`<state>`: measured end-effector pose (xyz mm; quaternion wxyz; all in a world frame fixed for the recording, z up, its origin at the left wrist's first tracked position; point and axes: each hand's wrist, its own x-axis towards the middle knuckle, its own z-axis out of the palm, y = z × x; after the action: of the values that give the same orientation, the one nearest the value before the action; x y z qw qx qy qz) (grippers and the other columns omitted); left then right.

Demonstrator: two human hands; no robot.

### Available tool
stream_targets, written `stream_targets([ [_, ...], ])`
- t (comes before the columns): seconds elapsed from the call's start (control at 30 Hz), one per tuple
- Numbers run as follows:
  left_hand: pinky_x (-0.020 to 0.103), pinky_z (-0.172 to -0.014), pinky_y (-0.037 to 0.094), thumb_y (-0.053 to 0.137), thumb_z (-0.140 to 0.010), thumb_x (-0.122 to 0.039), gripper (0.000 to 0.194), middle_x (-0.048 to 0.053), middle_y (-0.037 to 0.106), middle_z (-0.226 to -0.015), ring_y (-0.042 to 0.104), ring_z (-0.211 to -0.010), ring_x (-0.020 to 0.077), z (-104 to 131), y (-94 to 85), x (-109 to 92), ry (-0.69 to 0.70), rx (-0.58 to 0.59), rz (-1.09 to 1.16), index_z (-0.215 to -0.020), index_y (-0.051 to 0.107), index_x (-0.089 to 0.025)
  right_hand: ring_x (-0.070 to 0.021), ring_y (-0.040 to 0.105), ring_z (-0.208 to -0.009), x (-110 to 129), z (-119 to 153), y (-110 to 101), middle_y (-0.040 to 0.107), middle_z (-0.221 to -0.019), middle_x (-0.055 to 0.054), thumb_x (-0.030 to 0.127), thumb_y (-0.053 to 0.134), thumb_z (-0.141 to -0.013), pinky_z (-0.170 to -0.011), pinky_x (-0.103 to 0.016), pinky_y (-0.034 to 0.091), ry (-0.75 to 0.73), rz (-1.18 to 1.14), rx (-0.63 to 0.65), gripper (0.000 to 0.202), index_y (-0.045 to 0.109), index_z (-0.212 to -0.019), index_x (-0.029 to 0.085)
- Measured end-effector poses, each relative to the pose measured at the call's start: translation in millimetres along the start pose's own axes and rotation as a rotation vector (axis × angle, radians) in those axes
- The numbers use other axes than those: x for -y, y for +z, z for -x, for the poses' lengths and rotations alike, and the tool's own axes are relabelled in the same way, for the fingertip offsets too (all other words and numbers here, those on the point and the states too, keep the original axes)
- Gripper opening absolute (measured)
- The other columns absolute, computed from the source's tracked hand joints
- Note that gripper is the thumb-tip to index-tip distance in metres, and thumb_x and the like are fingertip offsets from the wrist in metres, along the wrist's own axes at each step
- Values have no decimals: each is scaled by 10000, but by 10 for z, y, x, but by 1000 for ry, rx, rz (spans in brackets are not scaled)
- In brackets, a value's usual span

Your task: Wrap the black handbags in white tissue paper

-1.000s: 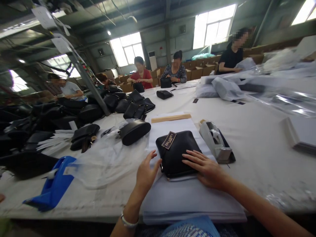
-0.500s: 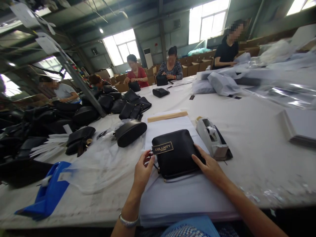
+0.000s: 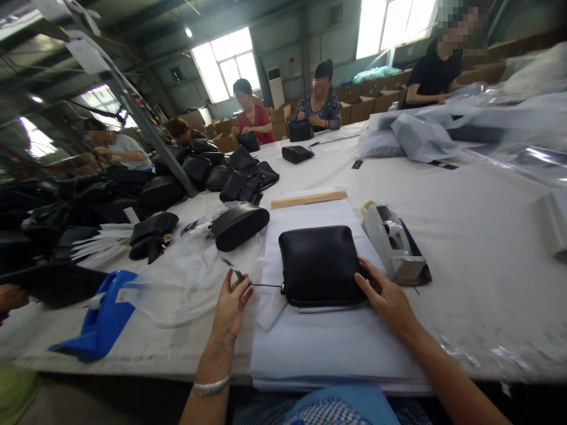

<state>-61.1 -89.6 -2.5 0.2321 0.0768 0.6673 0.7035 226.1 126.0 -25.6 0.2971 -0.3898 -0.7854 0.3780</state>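
Note:
A black handbag (image 3: 319,265) lies on a stack of white paper sheets (image 3: 336,348) in front of me. My left hand (image 3: 230,304) pinches a hang tag (image 3: 234,270), seen nearly edge-on, left of the bag. The tag's dark cord (image 3: 266,285) runs taut to a small ring at the bag's lower left corner. My right hand (image 3: 385,292) grips the bag's right edge, thumb on the upper face and fingers at the side. A small whitish packet or wrap (image 3: 271,308) pokes out under the bag's lower left.
A grey tape dispenser (image 3: 392,245) stands right of the paper, a blue tape dispenser (image 3: 97,319) at left. Another black bag (image 3: 241,226) lies near thin plastic wrap (image 3: 177,283). Black bags (image 3: 241,186) are heaped behind a metal post (image 3: 155,139). Co-workers sit across; another person's hand (image 3: 12,297) shows far left.
My left hand has drawn the hang tag off the bag's face and out to the left, pulling its cord straight. My right hand stays on the bag. The view has shifted slightly.

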Motion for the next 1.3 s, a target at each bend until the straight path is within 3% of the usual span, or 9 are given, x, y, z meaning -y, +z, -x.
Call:
stream_targets([
  [0.17, 488, -1105, 388, 683, -835, -298, 736, 120, 403, -1514, 400, -1388, 288, 224, -161, 14, 397, -228, -480, -1477, 323, -301, -280, 579, -1239, 2, -10, 9, 601, -1367, -74, 582, 488, -914, -1069, -416, 462, 4, 19, -1, 609, 502, -1413, 232],
  [0.3, 491, -1139, 353, 678, -845, -356, 577, 76, 522, -1439, 457, -1343, 288, 480, 4, -14, 740, 186, -1004, -1390, 498, -294, -285, 575, -1243, 32, -14, -5, 612, -1354, -73, 584, 482, -912, -1067, -416, 462, 17, 33, 0, 607, 509, -1407, 234],
  [0.37, 471, -1096, 416, 699, -826, -318, 582, 70, 549, -1415, 506, -1295, 282, 528, 87, -3, 714, 391, -1114, -1378, 519, -292, -287, 562, -1259, 39, -8, -11, 603, -1363, -79, 586, 480, -911, -1082, -420, 447, 16, 34, -4, 612, 513, -1404, 224],
  [0.43, 456, -1041, 470, 679, -825, -234, 588, 71, 581, -1378, 546, -1245, 279, 492, 137, 3, 696, 434, -1151, -1387, 514, -285, -287, 550, -1272, 40, 0, -12, 596, -1370, -86, 581, 481, -913, -1089, -424, 441, 6, 24, -2, 617, 511, -1406, 211],
  [0.73, 589, -1149, 270, 479, -866, -44, 467, 88, 613, -1345, 482, -1325, 326, 233, 231, -279, 907, 253, -1024, -1219, 665, -286, -302, 652, -1129, 109, -16, -46, 646, -1300, -99, 516, 529, -909, -979, -464, 541, -28, -2, 34, 587, 489, -1423, 234],
  [0.87, 427, -1071, 449, 593, -914, -314, 378, 61, 649, -1300, 585, -1225, 260, 665, 179, -260, 713, 691, -935, -1291, 613, -310, -289, 549, -1268, 285, 211, -218, 537, -1430, -82, 455, 563, -912, -1078, -465, 464, -212, 160, 81, 564, 478, -1433, 257],
  [1.0, 568, -1140, 330, 803, -716, -474, 832, 101, 416, -1527, 392, -1398, 335, 1019, -34, -10, 741, 1036, -1140, -1446, 436, -319, -296, 353, -1421, 412, 673, -376, 429, -1522, -29, 462, 667, -853, -1181, -501, 311, -442, 311, 369, 615, 485, -1425, 327],
  [1.1, 589, -1148, 303, 788, -765, -335, 873, 108, 335, -1567, 315, -1438, 323, 1053, -194, 199, 844, 996, -1242, -1502, 321, -319, -308, 319, -1436, 330, 954, -387, 369, -1556, -31, 430, 706, -827, -1192, -534, 272, -488, 342, 520, 711, 420, -1470, 326],
  [1.3, 507, -1150, 353, 616, -904, -251, 576, 67, 463, -1497, 415, -1389, 266, 962, -266, 305, 861, 936, -1123, -1446, 434, -322, -255, 381, -1408, 77, 1003, -354, 476, -1486, -21, 145, 556, -863, -1179, -487, 329, -479, 324, 458, 564, 518, -1406, 293],
])
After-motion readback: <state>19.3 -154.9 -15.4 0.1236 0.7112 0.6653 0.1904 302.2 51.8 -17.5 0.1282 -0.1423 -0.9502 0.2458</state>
